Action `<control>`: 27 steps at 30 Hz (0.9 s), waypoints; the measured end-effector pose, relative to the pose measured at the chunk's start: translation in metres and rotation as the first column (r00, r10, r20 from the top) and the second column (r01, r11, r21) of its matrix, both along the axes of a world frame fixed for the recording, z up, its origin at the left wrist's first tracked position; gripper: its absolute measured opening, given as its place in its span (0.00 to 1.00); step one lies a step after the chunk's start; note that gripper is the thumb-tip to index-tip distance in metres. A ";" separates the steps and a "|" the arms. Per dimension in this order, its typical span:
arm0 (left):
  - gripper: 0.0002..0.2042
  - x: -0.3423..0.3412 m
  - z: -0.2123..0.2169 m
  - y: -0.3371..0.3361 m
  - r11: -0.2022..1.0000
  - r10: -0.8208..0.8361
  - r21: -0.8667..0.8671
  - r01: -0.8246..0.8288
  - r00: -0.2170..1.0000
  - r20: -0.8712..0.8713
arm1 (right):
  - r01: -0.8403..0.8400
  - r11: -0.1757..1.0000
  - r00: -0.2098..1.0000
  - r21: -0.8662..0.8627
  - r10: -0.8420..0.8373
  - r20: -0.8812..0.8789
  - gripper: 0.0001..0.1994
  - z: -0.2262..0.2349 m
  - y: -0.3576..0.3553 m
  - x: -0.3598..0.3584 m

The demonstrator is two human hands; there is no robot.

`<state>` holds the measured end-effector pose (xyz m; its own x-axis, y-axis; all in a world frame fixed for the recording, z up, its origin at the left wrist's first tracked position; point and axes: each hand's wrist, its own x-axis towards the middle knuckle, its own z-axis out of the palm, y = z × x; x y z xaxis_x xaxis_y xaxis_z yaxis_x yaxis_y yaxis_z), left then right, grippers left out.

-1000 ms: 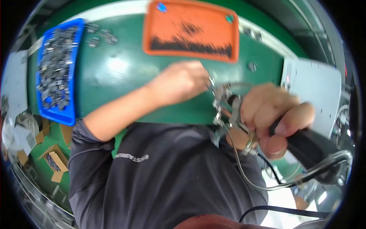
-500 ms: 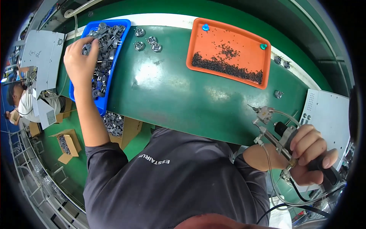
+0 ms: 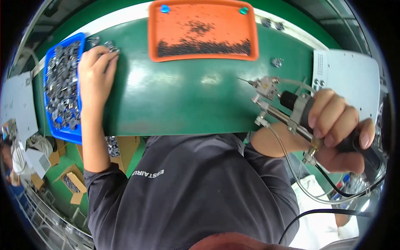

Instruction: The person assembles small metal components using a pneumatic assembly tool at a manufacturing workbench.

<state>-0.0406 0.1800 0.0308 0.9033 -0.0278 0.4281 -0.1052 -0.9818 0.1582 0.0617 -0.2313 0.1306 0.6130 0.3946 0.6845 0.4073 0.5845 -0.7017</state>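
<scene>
My left hand reaches over the table beside the blue tray, thumb and fingers bent together at a small round part with a shiny metal face. It seems pinched there, though the fingers partly cover it. Similar parts lie just beyond on the green tabletop. My right hand is wrapped around the black grip of a tool with a metal rod, a small block and a thin needle-like tip. Clear hoses and a black cable trail from the tool, whose tip points left over the table.
The blue tray holds many grey parts. At the far side, an orange tray holds tiny black pieces and two knobs. One round part lies at the right, near a grey metal box. Open cartons stand below the table.
My left hand has moved out of the blue tray to the round parts on the table. The view has turned, shifting the trays left; my right hand still grips the tool.
</scene>
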 end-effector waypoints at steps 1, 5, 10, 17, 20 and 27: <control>0.05 -0.001 0.001 -0.002 1.000 -0.001 0.028 0.001 1.000 -0.012 | -0.031 0.999 0.999 -0.017 0.031 0.013 0.22 0.001 -0.003 0.002; 0.06 -0.007 -0.002 -0.037 0.999 -0.035 0.033 0.038 0.995 -0.092 | -0.067 0.995 0.997 -0.073 0.070 0.037 0.23 0.004 -0.011 0.004; 0.10 -0.009 -0.007 -0.096 0.949 -0.264 -0.206 0.238 0.958 -0.111 | -0.094 0.990 0.994 -0.106 0.099 0.045 0.24 0.005 -0.015 0.008; 0.08 0.012 -0.011 -0.149 0.832 -0.508 -0.294 0.470 0.858 -0.068 | -0.083 0.989 0.995 -0.125 0.089 0.043 0.24 0.007 -0.019 0.004; 0.09 0.020 -0.007 -0.161 0.805 -0.571 -0.243 0.542 0.819 -0.064 | -0.116 0.983 0.991 -0.143 0.124 0.051 0.24 0.007 -0.016 0.006; 0.14 0.046 -0.026 -0.174 0.683 -0.633 -0.459 0.568 0.774 0.016 | -0.110 0.981 0.991 -0.161 0.122 0.063 0.23 0.005 -0.018 0.009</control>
<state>0.0056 0.0057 0.0044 0.8032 -0.4348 0.4071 -0.5947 -0.5467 0.5894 0.0703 -0.2491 0.1358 0.5081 0.5662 0.6490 0.3961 0.5155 -0.7598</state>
